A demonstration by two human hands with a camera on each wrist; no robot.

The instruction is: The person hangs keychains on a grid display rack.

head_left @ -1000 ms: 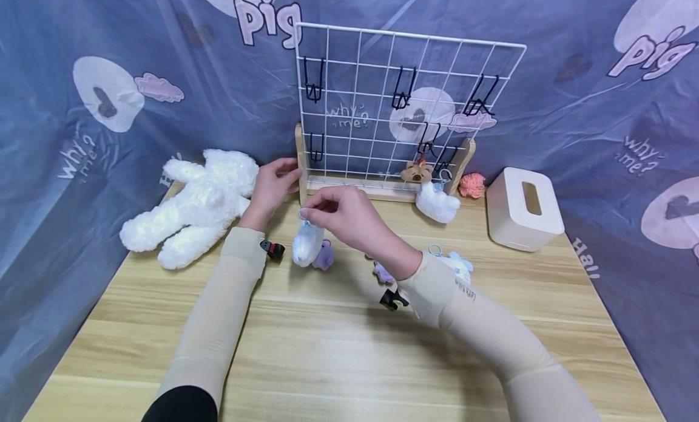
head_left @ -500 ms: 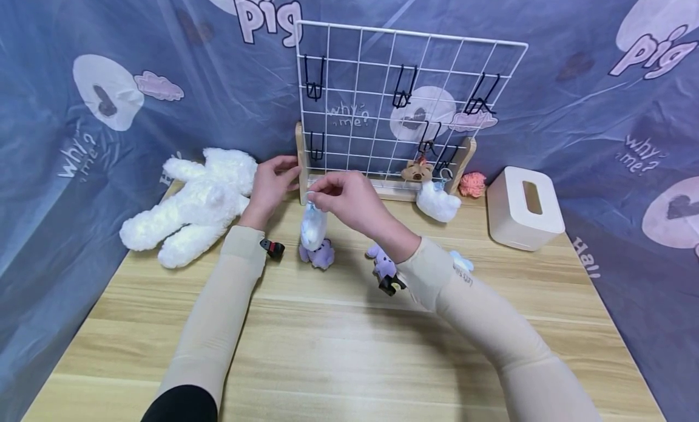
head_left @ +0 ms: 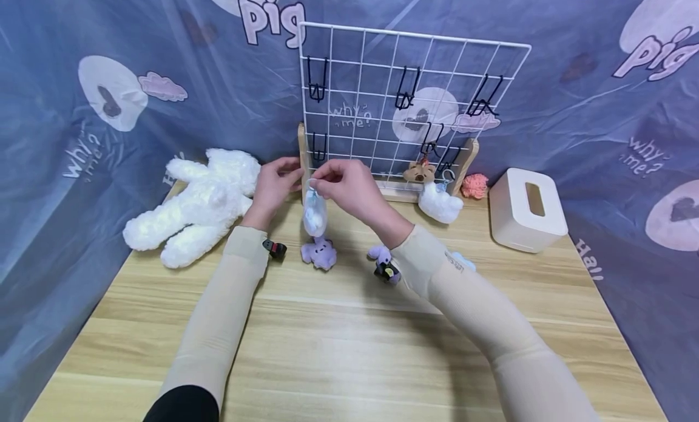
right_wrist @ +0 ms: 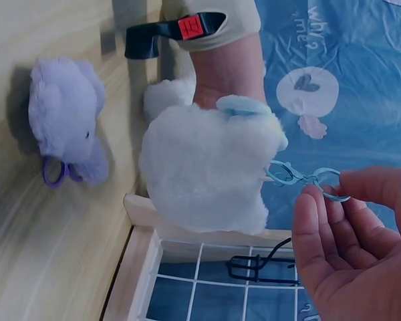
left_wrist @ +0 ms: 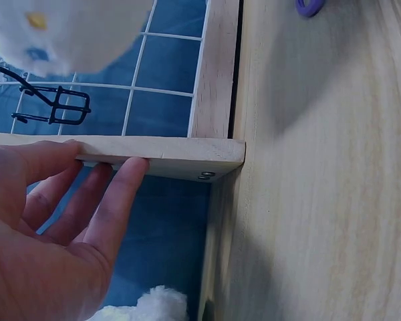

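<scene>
Thumb and forefinger of my right hand [head_left: 349, 182] pinch a light-blue ring [right_wrist: 327, 184], with a white plush keychain [head_left: 315, 214] dangling below it. The plush hangs before the lower left of a white wire grid rack [head_left: 377, 100], near a black hook [head_left: 319, 147]. My left hand [head_left: 275, 185] rests its fingers on the rack's left wooden post [left_wrist: 160, 148], thumb on one face and fingertips on the other. On the table under the hanging plush lies a purple plush [head_left: 320, 254].
A large white plush [head_left: 204, 197] lies left. Another purple plush [head_left: 380, 255] and a partly covered blue one [head_left: 464, 261] lie near my right forearm. On the rack's right hang a brown bear [head_left: 419, 172] and a white plush [head_left: 439, 203]. Right stand a coral item [head_left: 474, 186] and tissue box [head_left: 526, 209].
My right hand has moved up and slightly right toward the rack, lifting the white plush away from the purple one. My left hand has stayed at the post.
</scene>
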